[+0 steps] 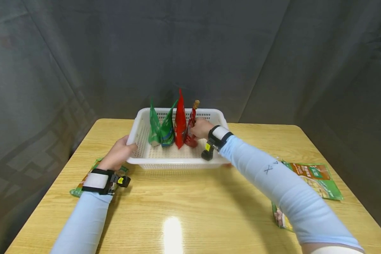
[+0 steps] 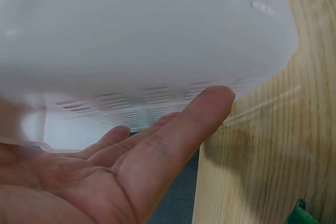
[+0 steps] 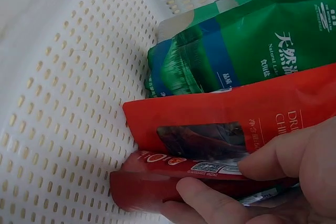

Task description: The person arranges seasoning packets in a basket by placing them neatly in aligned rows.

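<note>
Small red pouch (image 1: pixel 191 134): stands upright in the white basket (image 1: pixel 174 161), the rightmost of a row of four, touching the tall red pouch (image 1: pixel 179 121) at its 9 o'clock.
Right hand (image 1: pixel 202 128): reaches in from 3 o'clock; in the right wrist view thumb and fingers (image 3: pixel 286 156) pinch the small red pouch near its base.
Row: two green pouches (image 1: pixel 160 127) lean together at 9 o'clock of the red ones; all four sit toward the far half of the basket floor.
Left hand (image 1: pixel 119 153): fingers straight and together, flat against the basket's left wall, thumb along the rim; it grips nothing.
Doing it well: the person would best keep the pinch low and press the pouch base flat on the perforated floor, nudging it toward 9 o'clock so that it leans on its neighbour; the left hand bracing the wall should stop the basket sliding.
Risk: a push too high may topple the whole row.
Around: on the wooden table (image 1: pixel 184 208), one flat packet (image 1: pixel 317 180) lies at 4 o'clock of the basket and another (image 1: pixel 79 188) at 8 o'clock, under the left wrist.
</note>
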